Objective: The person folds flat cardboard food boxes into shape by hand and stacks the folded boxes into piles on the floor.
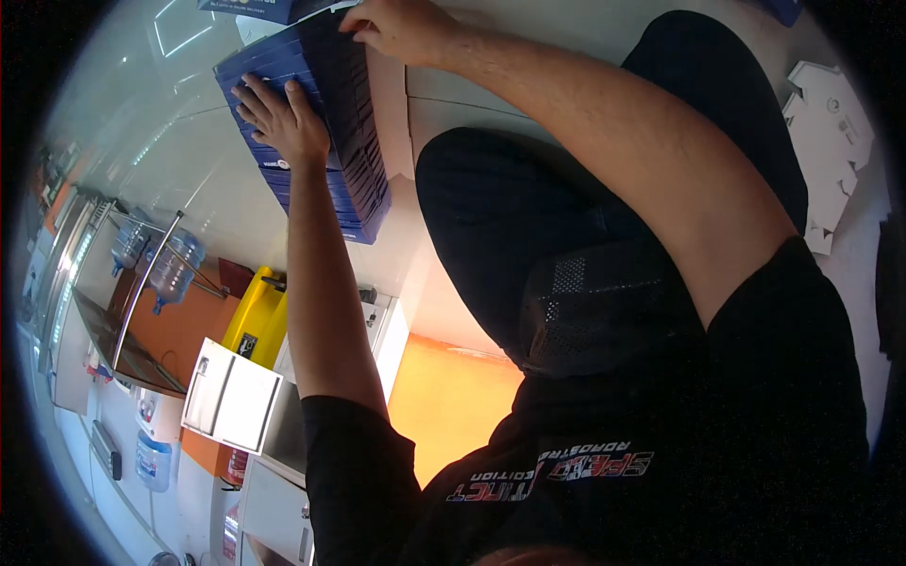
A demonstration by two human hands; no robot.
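A tight row of thin dark-blue cardboard boxes [354, 123] lies on the pale floor, at the upper middle of the view. My left hand [283, 127] rests flat on its top face with the fingers spread. My right hand [401, 28] is at the row's far right corner, its fingers curled in against the box edge. What those fingertips pinch, if anything, is too small to make out. Just beyond the row, another blue box [255, 8] is cut off by the top of the view.
My bent legs [500, 226] in dark trousers are close to the row. Flat white cardboard pieces [830, 141] lie at the right. On the left are a metal rack [151, 274] with water jugs [175, 269], a yellow case-like object [255, 316] and white cabinets [274, 509].
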